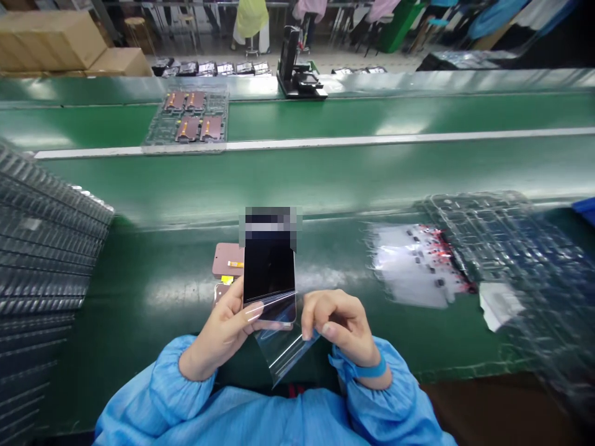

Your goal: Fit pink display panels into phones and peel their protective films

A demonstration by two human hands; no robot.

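In the head view my left hand (227,325) is closed on the lower left edge of a phone screen (269,266), its thumb lying across the front. The screen is dark and glossy, tilted up towards me. A clear plastic film (283,356) lies over its lower end and hangs below it, partly lifted. My right hand (337,322) pinches the film's right side between bent fingers, just right of the screen. Behind the left hand, pinkish-brown panels (225,257) with a yellow flex strip lie on the green bench, partly hidden by the hand and the screen.
Stacked clear trays (41,248) rise on the left. To the right lie white film pieces (409,266) with red tabs, and more clear trays (525,260). Across the bench are a tray (162,127) holding several panels, a black stand (297,74) and cardboard boxes (51,40).
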